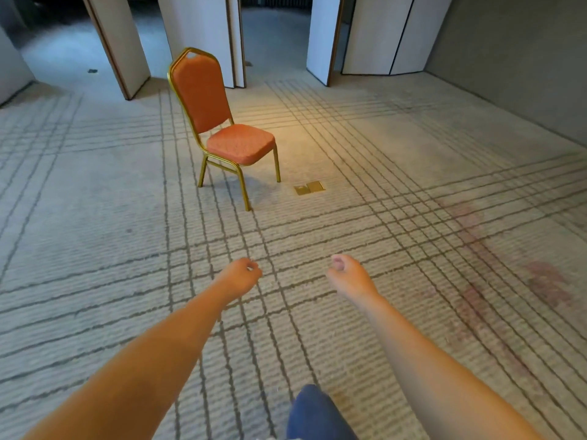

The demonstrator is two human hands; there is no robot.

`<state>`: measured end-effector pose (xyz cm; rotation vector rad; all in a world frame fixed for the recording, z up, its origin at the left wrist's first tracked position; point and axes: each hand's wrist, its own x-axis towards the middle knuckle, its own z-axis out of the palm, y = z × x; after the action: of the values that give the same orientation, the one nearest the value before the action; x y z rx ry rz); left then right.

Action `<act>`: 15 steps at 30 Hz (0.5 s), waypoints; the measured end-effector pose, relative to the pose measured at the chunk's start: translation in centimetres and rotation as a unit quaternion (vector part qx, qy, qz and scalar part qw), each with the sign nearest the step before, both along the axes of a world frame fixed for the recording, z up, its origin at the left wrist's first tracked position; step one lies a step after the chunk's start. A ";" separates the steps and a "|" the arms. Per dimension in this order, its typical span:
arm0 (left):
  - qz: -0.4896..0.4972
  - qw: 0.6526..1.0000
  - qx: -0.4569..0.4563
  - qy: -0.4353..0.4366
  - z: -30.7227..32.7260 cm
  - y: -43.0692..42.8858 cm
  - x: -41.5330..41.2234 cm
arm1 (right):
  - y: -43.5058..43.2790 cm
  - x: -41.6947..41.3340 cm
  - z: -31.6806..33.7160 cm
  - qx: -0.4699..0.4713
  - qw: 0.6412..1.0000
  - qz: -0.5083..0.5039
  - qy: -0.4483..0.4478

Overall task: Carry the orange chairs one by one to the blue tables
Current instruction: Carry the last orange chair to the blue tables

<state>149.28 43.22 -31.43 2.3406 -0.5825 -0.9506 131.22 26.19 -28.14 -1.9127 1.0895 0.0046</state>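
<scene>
Orange padded chair (pixel 236 141) with gold metal frame stands upright.

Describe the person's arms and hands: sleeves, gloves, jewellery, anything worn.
Both forearms are bare to the frame edge; no sleeves show. The left hand and right hand wear no gloves, and no watch, ring or band is visible. The only clothing in view is a blue trouser leg.
</scene>
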 end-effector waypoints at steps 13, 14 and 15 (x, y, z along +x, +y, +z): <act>0.036 0.999 0.012 -0.012 -0.8 -24.8 22.3 | -27.4 25.2 -1.1 -0.015 0.999 0.048 -0.003; 0.043 0.999 0.009 -0.014 -0.7 -26.7 23.9 | -29.5 27.2 -1.0 -0.020 0.998 0.054 -0.003; 0.052 0.999 0.007 -0.011 -0.8 -28.3 25.4 | -31.3 29.0 -1.0 -0.025 0.998 0.061 0.000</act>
<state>174.66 14.90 -32.22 2.3722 -0.4587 -0.8863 160.25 -5.14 -29.10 -2.0208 0.9802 0.0457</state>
